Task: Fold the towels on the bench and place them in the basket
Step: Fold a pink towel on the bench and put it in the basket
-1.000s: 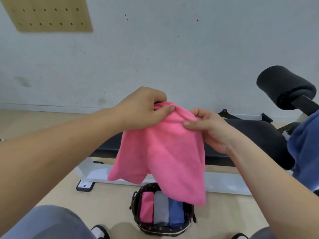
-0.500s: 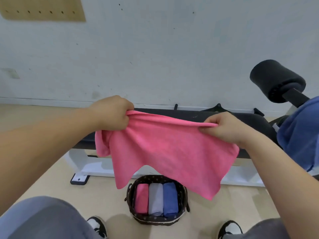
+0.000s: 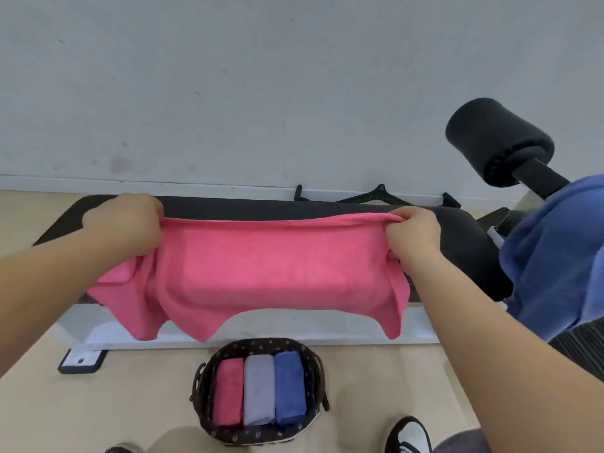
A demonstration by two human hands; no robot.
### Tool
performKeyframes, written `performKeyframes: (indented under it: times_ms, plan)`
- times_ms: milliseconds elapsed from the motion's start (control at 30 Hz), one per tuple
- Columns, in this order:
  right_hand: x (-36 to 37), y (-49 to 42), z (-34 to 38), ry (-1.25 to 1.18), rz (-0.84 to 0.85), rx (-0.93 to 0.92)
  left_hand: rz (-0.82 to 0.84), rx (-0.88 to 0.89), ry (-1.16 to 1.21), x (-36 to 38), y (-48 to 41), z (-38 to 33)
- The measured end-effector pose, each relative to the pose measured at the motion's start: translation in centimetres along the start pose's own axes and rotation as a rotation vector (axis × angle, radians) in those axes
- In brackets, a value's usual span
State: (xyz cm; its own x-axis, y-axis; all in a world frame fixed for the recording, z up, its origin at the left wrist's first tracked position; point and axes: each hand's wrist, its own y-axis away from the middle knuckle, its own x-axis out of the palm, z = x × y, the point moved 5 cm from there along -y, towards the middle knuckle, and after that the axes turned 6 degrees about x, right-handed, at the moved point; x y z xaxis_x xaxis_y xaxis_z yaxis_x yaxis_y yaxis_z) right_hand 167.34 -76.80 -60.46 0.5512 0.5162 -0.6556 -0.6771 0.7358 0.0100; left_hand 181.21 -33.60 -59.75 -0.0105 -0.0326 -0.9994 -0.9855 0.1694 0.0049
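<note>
Over the bench (image 3: 457, 237), my left hand (image 3: 125, 223) and right hand (image 3: 413, 235) pinch the pink towel's (image 3: 271, 273) far edge taut, spreading it flat for folding; basket (image 3: 258, 433) waits below.

Left hand (image 3: 125, 220), right hand (image 3: 413, 237): curled, apart.

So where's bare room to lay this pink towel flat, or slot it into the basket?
Bare bench pad shows behind the pink towel, beyond the left hand, and between the right hand and the blue cloth heap. The basket is crowded: three rolled towels span it. The floor left of it is bare.
</note>
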Motion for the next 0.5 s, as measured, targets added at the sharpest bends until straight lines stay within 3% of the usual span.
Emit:
performKeyframes:
  times_ms: [133, 333, 500]
  plan:
    - [2.9, -2.2, -0.1, 0.038, 0.021, 0.072, -0.029, -0.063, 0.078, 2.5, -2.9, -1.0]
    - [5.1, -6.3, 0.9, 0.009, -0.099, 0.067, -0.085, -0.058, 0.192, 3.1, -7.2, -2.3]
    - [4.7, -9.0, 0.1, -0.156, -0.168, 0.158, -0.138, -0.022, 0.224, 3.5, -9.4, -1.3]
